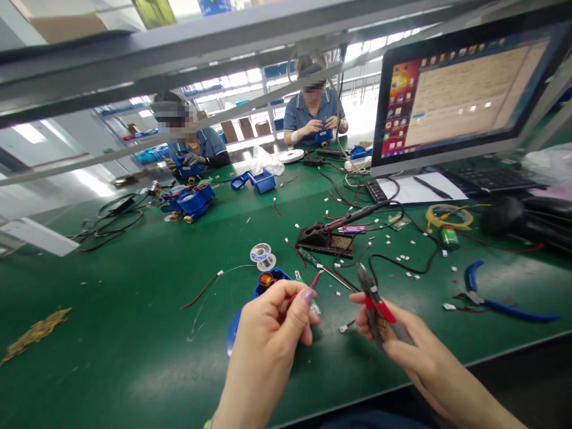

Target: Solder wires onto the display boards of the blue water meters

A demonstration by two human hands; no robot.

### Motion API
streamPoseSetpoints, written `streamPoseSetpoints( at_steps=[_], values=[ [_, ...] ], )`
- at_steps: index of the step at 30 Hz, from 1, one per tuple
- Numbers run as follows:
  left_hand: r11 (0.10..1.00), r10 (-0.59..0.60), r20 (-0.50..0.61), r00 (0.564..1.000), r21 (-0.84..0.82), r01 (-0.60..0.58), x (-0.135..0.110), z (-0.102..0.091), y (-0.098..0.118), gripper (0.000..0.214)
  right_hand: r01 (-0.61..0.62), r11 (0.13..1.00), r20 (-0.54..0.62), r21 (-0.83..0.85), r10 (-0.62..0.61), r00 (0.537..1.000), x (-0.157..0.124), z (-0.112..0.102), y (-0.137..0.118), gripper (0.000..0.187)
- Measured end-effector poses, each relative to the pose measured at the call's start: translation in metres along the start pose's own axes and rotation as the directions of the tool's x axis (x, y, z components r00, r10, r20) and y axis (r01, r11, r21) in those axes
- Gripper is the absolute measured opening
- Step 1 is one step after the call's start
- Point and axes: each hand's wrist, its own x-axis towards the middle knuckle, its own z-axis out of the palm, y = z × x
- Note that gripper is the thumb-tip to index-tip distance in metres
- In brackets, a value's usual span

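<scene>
Between the thumb and fingers of my left hand [272, 333] is pinched a red wire [316, 278], its end sticking up to the right. Behind that hand, partly hidden, sits a blue housing [280, 274] with a copper-coloured coil [267, 279] inside; a green circuit board [299, 276] shows beside it. My right hand [402, 342] is wrapped round the red-and-grey handles of diagonal cutters [373, 289], whose jaws point up and stand apart from the wire. A small white connector [344, 328] with a short lead lies on the table between my hands.
A soldering iron [357, 215] rests in its stand [313, 237] ahead. The solder spool [263, 256] is left of it; blue-handled pliers [473, 292] lie right. White connector bits are scattered around. A monitor [465, 89] stands back right. Two people work across the green table [147, 339].
</scene>
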Motion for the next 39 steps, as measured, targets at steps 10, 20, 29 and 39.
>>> streamPoseSetpoints(
  at_steps=[10, 20, 29, 39],
  values=[
    [0.997, -0.002, -0.005, 1.0, 0.077, 0.003, -0.008, 0.004, 0.003, 0.022, 0.149, 0.97, 0.08, -0.194, -0.136, 0.987, -0.005, 0.017, -0.006, 0.051],
    [0.996, -0.054, -0.005, 0.999, 0.075, 0.055, -0.001, 0.011, -0.006, 0.031, 0.055, 0.987, 0.163, -0.151, -0.03, 0.986, -0.01, 0.018, -0.008, 0.059],
    [1.0, -0.001, -0.001, 1.0, 0.027, 0.001, -0.002, 0.009, -0.007, 0.02, 0.051, 0.988, 0.271, -0.145, -0.01, 0.962, -0.009, 0.015, -0.004, 0.065],
    [0.999, -0.026, -0.001, 1.0, 0.048, 0.026, -0.001, 0.007, -0.009, 0.017, 0.073, 0.985, 0.214, -0.153, -0.039, 0.976, -0.009, 0.019, 0.0, 0.062]
  ],
)
